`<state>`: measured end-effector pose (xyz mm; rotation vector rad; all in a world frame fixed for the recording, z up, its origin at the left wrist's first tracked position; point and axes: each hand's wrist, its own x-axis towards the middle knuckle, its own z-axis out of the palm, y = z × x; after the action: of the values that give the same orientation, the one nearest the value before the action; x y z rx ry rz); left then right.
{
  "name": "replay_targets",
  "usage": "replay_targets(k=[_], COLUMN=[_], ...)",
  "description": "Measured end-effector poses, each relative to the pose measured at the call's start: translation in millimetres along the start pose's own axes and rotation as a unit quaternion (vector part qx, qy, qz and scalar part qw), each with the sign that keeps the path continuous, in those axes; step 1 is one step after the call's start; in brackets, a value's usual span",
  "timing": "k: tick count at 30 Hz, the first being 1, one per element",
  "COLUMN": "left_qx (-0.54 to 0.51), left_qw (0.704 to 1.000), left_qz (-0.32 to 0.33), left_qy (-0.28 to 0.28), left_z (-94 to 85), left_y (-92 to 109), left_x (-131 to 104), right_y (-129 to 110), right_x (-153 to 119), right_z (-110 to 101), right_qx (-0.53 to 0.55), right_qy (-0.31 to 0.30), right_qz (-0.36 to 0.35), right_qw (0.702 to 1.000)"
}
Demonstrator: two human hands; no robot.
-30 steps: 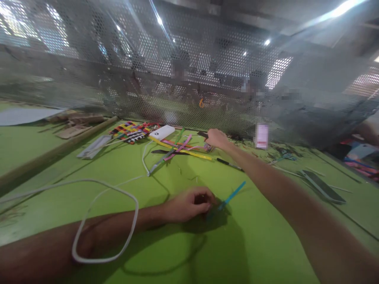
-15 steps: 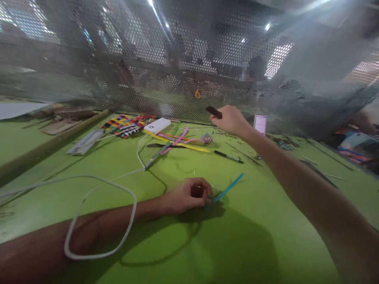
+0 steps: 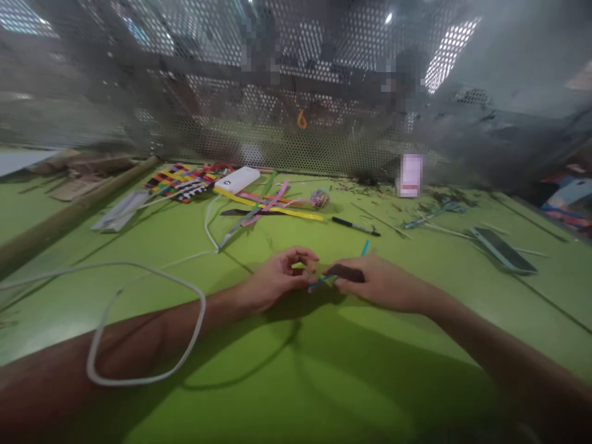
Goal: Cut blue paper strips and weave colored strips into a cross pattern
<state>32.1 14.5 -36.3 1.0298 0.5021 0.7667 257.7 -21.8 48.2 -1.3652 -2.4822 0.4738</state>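
My left hand (image 3: 283,279) is low over the green table with curled fingers, pinching the near end of a thin blue strip (image 3: 365,248). In my right hand (image 3: 382,282) is a dark, flat, blade-like tool (image 3: 346,272), its tip toward my left fingers. The tool lies across the blue strip; whether it touches the strip I cannot tell. My right fingers hide the strip's middle, and its far end shows beyond the knuckles. A white cable (image 3: 145,382) loops in front of my left forearm.
Ahead lie coloured strips (image 3: 300,214), a pen (image 3: 355,226), a multicoloured ball (image 3: 319,198), a white power bank (image 3: 237,180) and a woven piece (image 3: 157,179). A phone (image 3: 504,250) lies right. A pole (image 3: 78,213) runs along the left; a perforated metal sheet (image 3: 277,145) stands behind.
My right hand has come down and back from above the table with the dark tool, to beside my left hand. The left hand still holds the blue strip. The view has tilted slightly.
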Motion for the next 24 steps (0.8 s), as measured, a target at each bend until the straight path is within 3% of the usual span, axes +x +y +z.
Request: replay_targets(k=[2,5,14,24], left_qx=[0.025,0.050,0.057,0.093], left_qw=[1.000,0.997,0.994,0.994], left_qz=[0.001,-0.007,-0.005,-0.042], left_qy=[-0.019,-0.053,-0.090,-0.048], left_z=[-1.4,-3.2,0.7,4.1], left_y=[2,5,8,14], left_x=[-1,-4,-6,-7], right_y=[2,2,-6,-1], right_x=[0,-1,-3,-9], right_z=[8,16,18,20], right_qx=[0.026,0.053,0.087,0.031], right_qy=[-0.015,0.023,0.117,0.181], right_qz=[0.047,0.067,-0.010,-0.072], right_qw=[0.998,0.996,0.989,0.980])
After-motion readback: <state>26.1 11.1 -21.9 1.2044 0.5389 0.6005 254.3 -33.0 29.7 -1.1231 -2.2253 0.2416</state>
